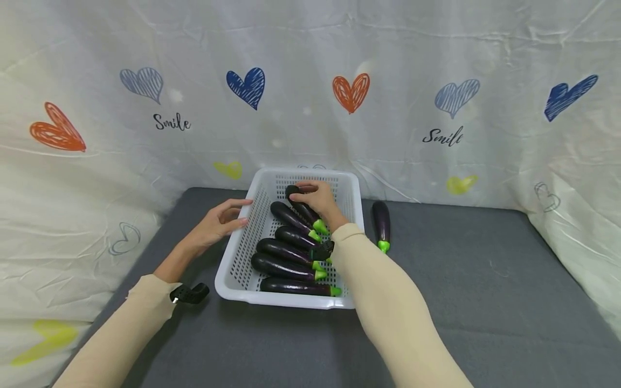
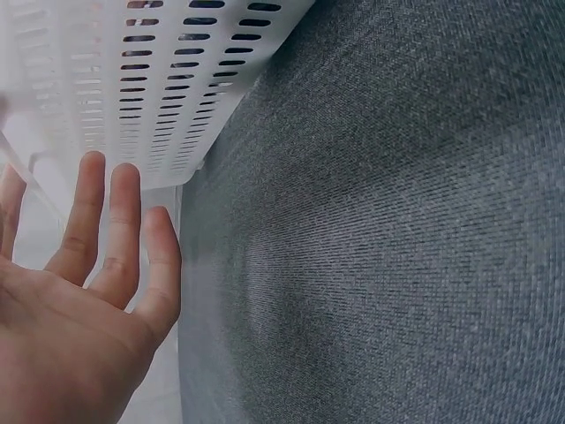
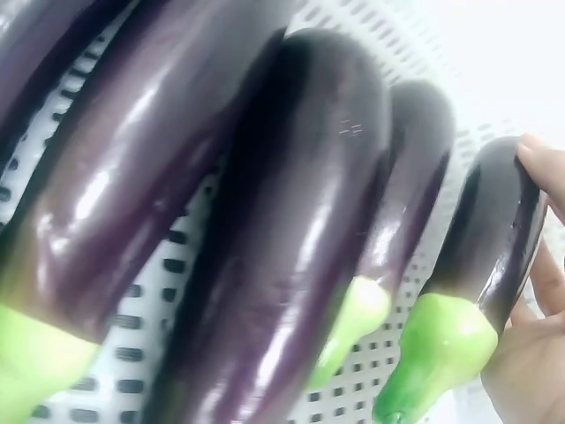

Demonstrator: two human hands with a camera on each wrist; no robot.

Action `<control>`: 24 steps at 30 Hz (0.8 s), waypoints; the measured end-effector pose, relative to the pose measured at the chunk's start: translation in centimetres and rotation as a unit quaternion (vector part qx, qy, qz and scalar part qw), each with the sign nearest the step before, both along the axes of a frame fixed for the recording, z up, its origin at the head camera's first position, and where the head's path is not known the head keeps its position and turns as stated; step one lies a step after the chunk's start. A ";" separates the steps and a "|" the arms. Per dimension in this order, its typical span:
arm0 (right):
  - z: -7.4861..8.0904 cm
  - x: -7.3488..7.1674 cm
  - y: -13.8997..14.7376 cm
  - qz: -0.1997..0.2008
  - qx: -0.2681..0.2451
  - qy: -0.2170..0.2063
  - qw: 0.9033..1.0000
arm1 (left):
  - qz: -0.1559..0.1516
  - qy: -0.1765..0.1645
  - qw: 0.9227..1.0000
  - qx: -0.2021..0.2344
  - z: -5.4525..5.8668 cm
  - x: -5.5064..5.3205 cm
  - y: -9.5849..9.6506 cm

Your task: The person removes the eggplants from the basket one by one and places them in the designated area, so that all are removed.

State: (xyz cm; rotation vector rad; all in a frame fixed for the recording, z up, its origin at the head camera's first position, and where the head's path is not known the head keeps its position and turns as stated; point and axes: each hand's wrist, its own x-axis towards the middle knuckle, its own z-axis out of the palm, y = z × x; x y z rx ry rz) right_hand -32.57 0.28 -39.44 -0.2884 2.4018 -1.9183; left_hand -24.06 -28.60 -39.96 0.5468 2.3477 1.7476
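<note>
A white plastic basket (image 1: 286,299) holds several dark purple eggplants with green caps, most laid side by side. At its far end, my right hand (image 1: 317,200) grips the farthest eggplant (image 1: 306,213) near its rounded end. The right wrist view has the thumb on top of that eggplant (image 3: 490,221) and fingers round its far side. Beside it lies another eggplant (image 1: 291,217). My left hand (image 1: 213,223) is at the basket's left rim, fingertips right at the edge; in the left wrist view its fingers reach up loosely spread beside the slotted wall (image 2: 159,88).
One eggplant (image 1: 381,223) lies on the grey cloth-covered table (image 1: 485,280), just right of the basket. A white curtain (image 1: 301,134) printed with hearts hangs behind the table and along its sides. A dark wrist strap (image 1: 189,293) is on the left sleeve.
</note>
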 end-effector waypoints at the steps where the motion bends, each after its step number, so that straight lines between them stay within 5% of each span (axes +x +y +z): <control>1: 0.3 0.0 0.0 0.001 -0.003 0.006 1.000 | 0.000 0.000 1.000 0.000 0.0 0.0 0.0; 11: 2.1 -0.2 0.3 0.008 -0.016 0.039 0.999 | -0.002 -0.001 1.000 0.003 -0.2 0.0 -0.1; 24: 5.1 -0.6 0.4 0.044 -0.103 -0.006 0.994 | 0.000 -0.001 1.000 -0.002 -0.1 -0.1 -0.2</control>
